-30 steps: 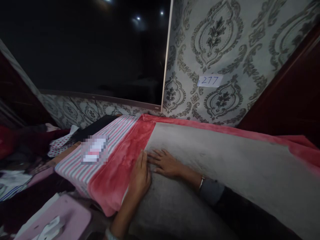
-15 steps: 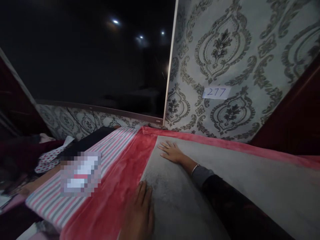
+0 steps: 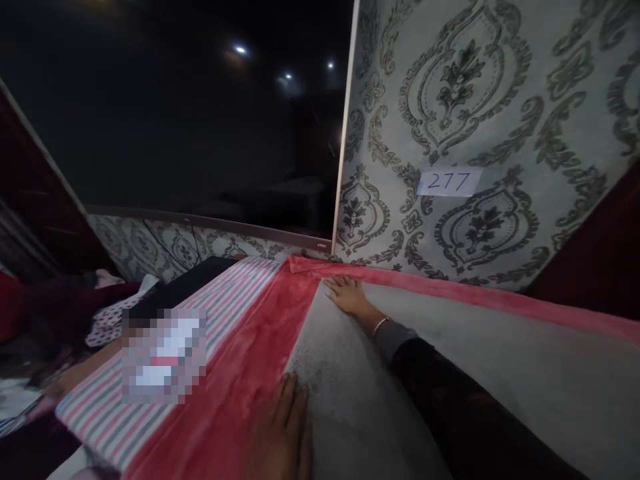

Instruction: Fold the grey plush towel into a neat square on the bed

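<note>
A smooth grey sheet of cloth (image 3: 480,340) lies over a red plush blanket (image 3: 240,380), whose red border shows along the left side and the back. My right hand (image 3: 350,297) rests palm down on the grey sheet's far left corner, fingers stretched toward the left. Nearer to me, my left hand (image 3: 283,433) lies flat across the sheet's left edge, its fingertips where grey meets red. The left hand is slightly blurred. Neither hand grasps anything that I can see.
Left of the blanket is a pink, grey and white striped cloth (image 3: 105,413), with a pixelated patch over part of it. A dark television (image 3: 200,120) hangs behind. A paper label reading 277 (image 3: 450,181) is on the patterned wall. Clothes lie at far left.
My right hand has shifted slightly toward the sheet's far left corner, its fingers closer together. The left hand stays at the left edge. The view has turned slightly.
</note>
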A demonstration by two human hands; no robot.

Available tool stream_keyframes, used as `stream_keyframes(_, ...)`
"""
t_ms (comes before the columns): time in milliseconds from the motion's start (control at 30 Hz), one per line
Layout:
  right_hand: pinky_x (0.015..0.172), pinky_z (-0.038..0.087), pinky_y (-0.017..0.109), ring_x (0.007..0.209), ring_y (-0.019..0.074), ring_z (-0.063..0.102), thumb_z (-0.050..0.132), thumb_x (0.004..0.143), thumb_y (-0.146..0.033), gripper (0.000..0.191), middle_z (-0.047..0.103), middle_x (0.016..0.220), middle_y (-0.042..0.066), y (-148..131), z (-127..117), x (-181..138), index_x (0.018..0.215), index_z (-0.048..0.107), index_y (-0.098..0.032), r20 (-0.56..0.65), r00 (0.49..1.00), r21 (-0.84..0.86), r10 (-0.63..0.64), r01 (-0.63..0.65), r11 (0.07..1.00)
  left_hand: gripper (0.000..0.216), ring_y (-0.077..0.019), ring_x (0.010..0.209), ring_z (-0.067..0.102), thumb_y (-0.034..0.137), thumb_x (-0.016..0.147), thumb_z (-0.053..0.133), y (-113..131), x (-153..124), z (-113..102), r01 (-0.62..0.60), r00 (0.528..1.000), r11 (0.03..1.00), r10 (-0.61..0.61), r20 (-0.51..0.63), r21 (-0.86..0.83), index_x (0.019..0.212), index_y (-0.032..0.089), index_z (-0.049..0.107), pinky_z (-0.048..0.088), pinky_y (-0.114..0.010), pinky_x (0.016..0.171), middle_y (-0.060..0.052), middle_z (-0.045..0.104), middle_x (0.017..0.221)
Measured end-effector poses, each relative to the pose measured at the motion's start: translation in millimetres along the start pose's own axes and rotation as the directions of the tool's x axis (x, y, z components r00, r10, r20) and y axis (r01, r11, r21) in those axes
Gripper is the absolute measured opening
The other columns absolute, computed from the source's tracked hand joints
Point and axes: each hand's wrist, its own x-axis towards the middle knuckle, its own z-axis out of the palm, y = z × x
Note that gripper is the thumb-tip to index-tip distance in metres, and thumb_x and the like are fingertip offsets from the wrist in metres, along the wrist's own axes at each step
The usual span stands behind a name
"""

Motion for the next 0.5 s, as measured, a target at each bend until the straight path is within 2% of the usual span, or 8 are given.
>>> stream_keyframes(67,0.113,0.018,0.063,0.148,0.0322,0.017,0.026,0.102,-0.049,0.055,0.024,0.162,0.007,-12,-6,-15,0.153,0.036,-0.030,-0.009,1.000,0.008,0.022,-0.022,1.000,0.053,-0.0289,0.123,0.060,0.024,0.086,0.050,4,6,-9,0.031,0.998,0.999,-0.031,0.051,-0.006,0.138,0.027,0.056,0.057,-0.047,0.096,-0.008,0.056,0.143)
stream_keyframes(133,0.113,0.021,0.061,0.148,0.0318,0.018,0.025,0.102,-0.051,0.056,0.023,0.162,0.008,-25,-9,-44,0.154,0.035,-0.030,0.007,1.000,0.033,0.003,-0.003,0.999,0.050,-0.0296,0.125,0.058,0.025,0.087,0.048,7,12,-17,0.064,0.992,0.998,-0.061,0.112,-0.023,0.136,0.025,0.058,0.054,-0.049,0.099,-0.009,0.056,0.143)
stream_keyframes(233,0.116,0.019,0.058,0.149,0.0313,0.016,0.030,0.101,-0.058,0.060,0.019,0.163,0.006,-38,-5,-111,0.155,0.031,-0.032,0.024,0.989,0.092,-0.146,0.143,0.985,0.048,-0.0301,0.130,0.054,0.026,0.088,0.047,10,18,-24,0.107,0.975,0.993,-0.096,0.199,-0.049,0.135,0.022,0.059,0.049,-0.052,0.104,-0.011,0.055,0.144)
stream_keyframes(333,0.117,0.015,0.058,0.150,0.0310,0.011,0.035,0.099,-0.060,0.063,0.017,0.164,0.004,-30,0,-183,0.156,0.028,-0.034,0.040,0.969,0.107,-0.243,0.237,0.966,0.046,-0.0293,0.134,0.049,0.027,0.090,0.044,11,24,-24,0.125,0.964,0.990,-0.105,0.244,-0.070,0.132,0.020,0.060,0.045,-0.052,0.109,-0.012,0.055,0.144)
stream_keyframes(400,0.117,0.016,0.058,0.150,0.0308,0.013,0.036,0.100,-0.058,0.062,0.018,0.163,0.005,-11,-1,-220,0.156,0.026,-0.034,0.068,0.979,0.082,-0.194,0.188,0.979,0.044,-0.0283,0.135,0.048,0.027,0.092,0.042,11,27,-24,0.125,0.962,0.989,-0.102,0.253,-0.075,0.130,0.018,0.061,0.043,-0.050,0.111,-0.012,0.054,0.144)
stream_keyframes(500,0.116,0.018,0.060,0.149,0.0324,0.017,0.033,0.102,-0.052,0.058,0.020,0.162,0.007,27,-9,-258,0.156,0.029,-0.031,0.076,0.996,0.004,0.045,-0.046,0.999,0.044,-0.0282,0.135,0.048,0.028,0.094,0.038,12,32,-26,0.112,0.958,0.992,-0.090,0.272,-0.066,0.130,0.015,0.060,0.042,-0.047,0.112,-0.014,0.054,0.143)
